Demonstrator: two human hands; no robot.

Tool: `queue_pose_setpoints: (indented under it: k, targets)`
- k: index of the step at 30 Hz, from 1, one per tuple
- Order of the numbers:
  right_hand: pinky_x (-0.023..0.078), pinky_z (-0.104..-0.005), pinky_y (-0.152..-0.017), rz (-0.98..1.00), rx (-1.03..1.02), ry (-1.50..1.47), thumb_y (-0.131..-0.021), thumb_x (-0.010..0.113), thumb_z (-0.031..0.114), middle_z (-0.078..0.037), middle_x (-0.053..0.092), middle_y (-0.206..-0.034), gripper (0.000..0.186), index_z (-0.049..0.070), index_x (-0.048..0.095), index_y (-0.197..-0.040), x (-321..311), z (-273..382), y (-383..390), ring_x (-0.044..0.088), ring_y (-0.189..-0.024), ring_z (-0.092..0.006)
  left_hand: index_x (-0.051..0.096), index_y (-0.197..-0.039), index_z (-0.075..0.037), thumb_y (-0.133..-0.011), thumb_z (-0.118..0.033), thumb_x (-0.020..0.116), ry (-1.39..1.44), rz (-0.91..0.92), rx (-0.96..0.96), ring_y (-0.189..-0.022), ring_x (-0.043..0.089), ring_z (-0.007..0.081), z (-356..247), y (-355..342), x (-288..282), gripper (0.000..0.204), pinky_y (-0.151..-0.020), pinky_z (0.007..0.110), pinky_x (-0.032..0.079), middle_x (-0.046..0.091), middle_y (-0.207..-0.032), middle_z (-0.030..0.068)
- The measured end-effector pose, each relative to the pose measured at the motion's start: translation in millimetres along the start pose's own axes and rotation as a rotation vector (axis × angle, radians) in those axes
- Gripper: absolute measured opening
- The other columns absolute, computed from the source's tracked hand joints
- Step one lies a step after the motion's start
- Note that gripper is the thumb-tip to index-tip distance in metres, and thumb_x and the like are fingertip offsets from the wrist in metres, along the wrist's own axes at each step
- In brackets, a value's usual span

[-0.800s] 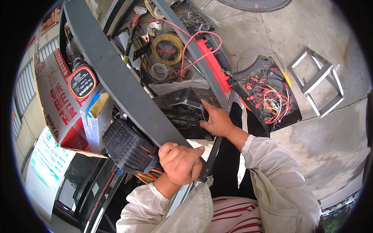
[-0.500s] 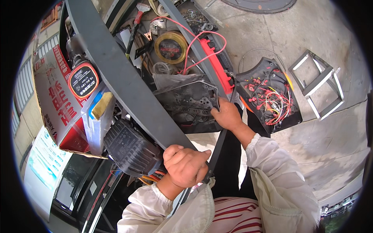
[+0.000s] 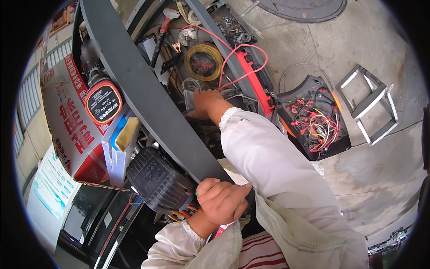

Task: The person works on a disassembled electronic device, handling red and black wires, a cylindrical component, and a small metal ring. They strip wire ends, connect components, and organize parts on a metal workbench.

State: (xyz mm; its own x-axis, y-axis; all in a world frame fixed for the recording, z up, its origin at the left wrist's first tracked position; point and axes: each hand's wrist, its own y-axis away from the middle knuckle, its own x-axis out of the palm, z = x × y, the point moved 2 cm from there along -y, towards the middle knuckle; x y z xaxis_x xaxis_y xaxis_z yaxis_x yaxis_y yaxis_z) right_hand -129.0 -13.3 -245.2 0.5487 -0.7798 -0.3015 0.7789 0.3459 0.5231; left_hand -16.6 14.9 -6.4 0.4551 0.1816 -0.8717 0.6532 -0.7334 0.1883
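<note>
The left hand (image 3: 222,201) is curled into a fist at the near end of a grey beam (image 3: 157,99); whether it holds anything is hidden. The right hand (image 3: 208,105) reaches above a black plastic part (image 3: 209,134), its grip impossible to tell. Beyond it lies a yellow-rimmed reel (image 3: 203,62); to its right, a red bar (image 3: 255,83), then a black casing (image 3: 338,147) of wires.

A person's left hand (image 3: 222,201), fingers curled, lies at the near end of a broad grey beam (image 3: 154,96); its inside is hidden. To the beam's right, the other hand (image 3: 206,104) reaches among clutter, near a yellow-rimmed roll (image 3: 203,62). Far left, a drill (image 3: 104,102) stands beside a red-and-white box (image 3: 71,121). On the right-hand floor (image 3: 282,38), a black panel (image 3: 337,142) bears tangled wires (image 3: 319,127).
</note>
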Motion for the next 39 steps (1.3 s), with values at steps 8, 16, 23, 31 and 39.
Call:
queue_pose_setpoints:
  k: [8,16,23,31,39]
  targets:
    - [0.041,-0.0397,-0.085,0.077,-0.251,0.243,-0.075,0.067,0.052,-0.007,0.067,-0.102,0.052,0.009,0.069,-0.104,36,21,36,0.060,-0.104,-0.0252,0.070,-0.087,-0.013,-0.063,-0.010,0.063,-0.017,0.048,0.042,-0.060,0.056,0.0085,5,1,-4,0.025,-0.067,0.027,0.039,0.061,-0.066,-0.0061]
    - [0.041,-0.0413,-0.084,0.032,-0.198,0.237,-0.082,0.060,0.052,-0.008,0.067,-0.101,0.049,0.009,0.070,-0.104,38,28,38,0.062,-0.100,-0.0267,0.066,-0.087,-0.015,-0.062,-0.005,0.058,0.010,0.061,0.028,-0.058,0.055,0.0101,5,5,-4,0.028,-0.075,0.030,0.037,0.061,-0.068,-0.0069]
    - [0.044,-0.0397,-0.081,-0.100,0.156,0.180,-0.090,0.049,0.048,-0.020,0.052,-0.123,0.051,0.005,0.066,-0.111,39,19,-5,0.057,-0.102,-0.0313,0.070,-0.088,-0.014,-0.063,-0.011,0.063,0.028,0.034,0.069,-0.062,0.056,0.0080,7,0,-4,0.026,-0.065,0.025,0.038,0.061,-0.068,-0.0064]
    - [0.046,-0.0387,-0.076,0.122,0.379,0.206,-0.089,0.049,0.052,-0.018,0.047,-0.130,0.055,0.007,0.064,-0.117,40,6,-40,0.054,-0.109,-0.0297,0.070,-0.089,-0.013,-0.065,-0.010,0.063,0.043,0.013,0.062,-0.062,0.056,0.0084,8,1,-5,0.025,-0.065,0.026,0.038,0.061,-0.068,-0.0056]
    - [0.050,-0.0394,-0.077,0.137,0.198,0.131,-0.082,0.059,0.029,-0.021,0.050,-0.129,0.040,0.007,0.065,-0.116,28,5,-24,0.054,-0.114,-0.0295,0.070,-0.087,-0.012,-0.065,-0.009,0.063,0.040,0.012,0.062,-0.059,0.056,0.0085,8,1,-5,0.024,-0.063,0.025,0.038,0.061,-0.067,-0.0051]
